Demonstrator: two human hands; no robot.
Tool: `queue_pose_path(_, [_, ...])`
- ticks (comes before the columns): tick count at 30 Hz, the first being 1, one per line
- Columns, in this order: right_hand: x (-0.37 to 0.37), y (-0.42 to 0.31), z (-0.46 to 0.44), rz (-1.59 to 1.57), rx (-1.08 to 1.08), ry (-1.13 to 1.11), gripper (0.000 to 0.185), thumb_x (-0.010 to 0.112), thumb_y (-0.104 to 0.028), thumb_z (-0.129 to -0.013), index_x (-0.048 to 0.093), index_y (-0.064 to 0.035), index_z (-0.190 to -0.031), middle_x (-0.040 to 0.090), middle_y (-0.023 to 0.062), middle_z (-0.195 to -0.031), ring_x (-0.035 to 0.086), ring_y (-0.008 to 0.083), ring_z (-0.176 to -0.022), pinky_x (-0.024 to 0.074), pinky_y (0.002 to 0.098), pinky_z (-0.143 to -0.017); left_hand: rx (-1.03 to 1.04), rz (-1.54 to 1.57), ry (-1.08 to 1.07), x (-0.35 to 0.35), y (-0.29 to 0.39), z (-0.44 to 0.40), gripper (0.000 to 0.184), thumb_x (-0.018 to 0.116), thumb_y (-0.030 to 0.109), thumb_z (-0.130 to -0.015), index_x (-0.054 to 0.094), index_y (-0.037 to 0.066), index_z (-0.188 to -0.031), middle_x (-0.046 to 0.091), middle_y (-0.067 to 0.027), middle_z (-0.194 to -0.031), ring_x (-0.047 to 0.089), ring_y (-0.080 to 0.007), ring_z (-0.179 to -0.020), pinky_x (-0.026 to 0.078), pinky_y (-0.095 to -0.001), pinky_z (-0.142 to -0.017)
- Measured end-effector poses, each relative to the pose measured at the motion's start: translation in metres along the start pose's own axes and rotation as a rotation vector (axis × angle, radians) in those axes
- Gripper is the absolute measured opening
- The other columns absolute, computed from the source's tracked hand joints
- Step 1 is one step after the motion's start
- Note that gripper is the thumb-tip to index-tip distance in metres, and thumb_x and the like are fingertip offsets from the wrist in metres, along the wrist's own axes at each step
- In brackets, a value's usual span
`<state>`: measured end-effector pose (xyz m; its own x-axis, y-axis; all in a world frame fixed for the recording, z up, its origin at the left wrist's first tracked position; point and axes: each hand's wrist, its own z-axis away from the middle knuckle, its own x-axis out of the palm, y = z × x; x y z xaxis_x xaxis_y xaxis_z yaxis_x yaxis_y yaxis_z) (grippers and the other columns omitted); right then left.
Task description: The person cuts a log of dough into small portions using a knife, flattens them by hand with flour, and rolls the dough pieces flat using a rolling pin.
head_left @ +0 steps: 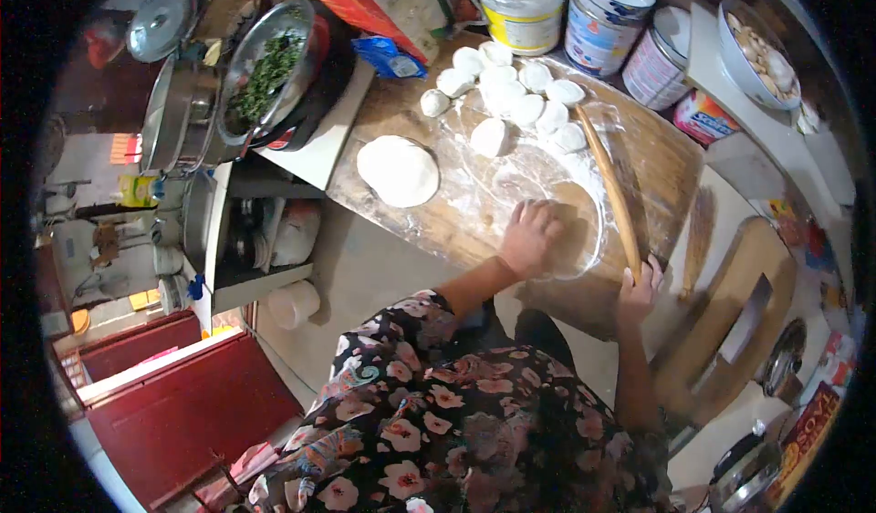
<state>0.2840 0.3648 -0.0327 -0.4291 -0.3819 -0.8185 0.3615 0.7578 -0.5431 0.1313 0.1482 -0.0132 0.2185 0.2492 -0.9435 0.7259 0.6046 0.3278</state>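
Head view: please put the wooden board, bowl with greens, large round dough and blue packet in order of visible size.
1. wooden board
2. bowl with greens
3. large round dough
4. blue packet

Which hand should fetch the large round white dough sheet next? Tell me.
Probably the left hand: it's nearer that large round white dough sheet, while the right hand holds the long brown wooden rolling pin.

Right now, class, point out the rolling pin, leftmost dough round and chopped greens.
Rolling pin (pixel 614 185): head view, mid-shaft.
Leftmost dough round (pixel 398 171): head view, centre of top.
Chopped greens (pixel 269 80): head view, middle of heap.
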Motion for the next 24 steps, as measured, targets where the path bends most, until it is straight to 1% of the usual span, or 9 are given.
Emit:
queue_pose_path(4, [0.004, 0.008, 0.004, 0.032, -0.004, 0.016, 0.031, 0.059, -0.018, -0.083, 0.056, 0.0010, -0.107, 0.048, 0.0156, -0.126, 0.045, 0.0376, -0.114, 0.0381, 0.0457, -0.096, -0.088, 0.037, 0.050, 0.000, 0.012, -0.032, 0.053, 0.054, 0.041, -0.084, 0.048, 0.013, -0.128, 0.035, -0.0154, -0.140, 0.026, -0.0362, -0.133, 0.020, -0.0598, -0.105])
queue_pose_path(5, [0.003, 0.007, 0.003, 0.078, 0.057, -0.016, 0.031, 0.059, -0.021, -0.084, 0.055, 0.0011, -0.106, 0.049, 0.0161, -0.126, 0.045, 0.0379, -0.114, 0.0386, 0.0458, -0.095, -0.118, -0.023, -0.069, 0.006, 0.011, -0.037, 0.060, 0.053, 0.045, -0.084, 0.043, 0.013, -0.134, 0.028, -0.0129, -0.146, 0.021, -0.0349, -0.136, 0.015, -0.0587, -0.108])
queue_pose_path(7, [0.000, 0.000, -0.002, 0.073, 0.148, -0.085, 0.034, 0.055, -0.029, -0.089, 0.055, 0.0009, -0.104, 0.050, 0.0171, -0.125, 0.047, 0.0379, -0.113, 0.0399, 0.0457, -0.095, -0.117, -0.013, -0.045, 0.008, 0.008, -0.040, 0.062, 0.052, 0.046, -0.084, 0.041, 0.013, -0.135, 0.028, -0.0124, -0.147, 0.021, -0.0349, -0.136, 0.015, -0.0587, -0.108])
queue_pose_path(11, [0.007, 0.012, 0.003, 0.111, 0.038, -0.005, 0.038, 0.049, -0.036, -0.093, 0.056, 0.0000, -0.105, 0.050, 0.0176, -0.124, 0.048, 0.0362, -0.114, 0.0397, 0.0460, -0.095, -0.086, 0.005, -0.104, 0.001, -0.001, -0.035, 0.068, 0.050, 0.049, -0.085, 0.034, 0.014, -0.140, 0.025, -0.0112, -0.148, 0.020, -0.0348, -0.137, 0.016, -0.0575, -0.108])
queue_pose_path(14, [0.012, 0.026, 0.003, 0.234, -0.061, -0.030, 0.039, 0.050, -0.036, -0.092, 0.057, 0.0003, -0.106, 0.051, 0.0181, -0.123, 0.047, 0.0371, -0.114, 0.0391, 0.0466, -0.095, -0.060, 0.013, -0.158, -0.007, -0.001, -0.041, 0.068, 0.049, 0.049, -0.085, 0.032, 0.014, -0.141, 0.026, -0.0124, -0.148, 0.021, -0.0349, -0.136, 0.016, -0.0569, -0.108])
queue_pose_path(18, [0.004, 0.009, 0.002, 0.132, 0.057, -0.037, 0.040, 0.055, -0.035, -0.089, 0.057, 0.0006, -0.107, 0.051, 0.0170, -0.123, 0.047, 0.0373, -0.112, 0.0386, 0.0473, -0.095, -0.055, 0.021, -0.080, -0.004, 0.001, -0.034, 0.070, 0.050, 0.048, -0.085, 0.031, 0.010, -0.140, 0.026, -0.0161, -0.146, 0.022, -0.0376, -0.135, 0.016, -0.0570, -0.108])
queue_pose_path(20, [0.003, 0.009, 0.003, 0.144, 0.047, -0.009, 0.039, 0.057, -0.033, -0.088, 0.057, 0.0006, -0.107, 0.051, 0.0166, -0.123, 0.048, 0.0374, -0.111, 0.0387, 0.0474, -0.094, -0.206, -0.012, 0.111, 0.007, 0.010, -0.010, 0.070, 0.059, 0.043, -0.079, 0.039, 0.005, -0.135, 0.029, -0.0164, -0.145, 0.023, -0.0370, -0.135, 0.017, -0.0590, -0.106])
queue_pose_path(21, [0.000, 0.005, 0.002, 0.082, 0.008, 0.016, 0.036, 0.058, -0.030, -0.087, 0.057, 0.0008, -0.106, 0.051, 0.0166, -0.123, 0.048, 0.0378, -0.110, 0.0387, 0.0474, -0.093, -0.198, 0.008, 0.101, 0.013, 0.016, 0.002, 0.070, 0.059, 0.043, -0.079, 0.039, 0.005, -0.135, 0.029, -0.0164, -0.145, 0.023, -0.0370, -0.135, 0.017, -0.0590, -0.106])
queue_pose_path(24, [-0.003, 0.002, -0.001, 0.027, -0.055, 0.042, 0.032, 0.060, -0.024, -0.085, 0.056, 0.0011, -0.105, 0.051, 0.0168, -0.122, 0.048, 0.0386, -0.107, 0.0387, 0.0471, -0.091, -0.428, 0.089, 0.105, 0.021, 0.030, 0.021, 0.068, 0.058, 0.039, -0.079, 0.039, 0.004, -0.135, 0.029, -0.0188, -0.145, 0.023, -0.0381, -0.135, 0.017, -0.0573, -0.107])
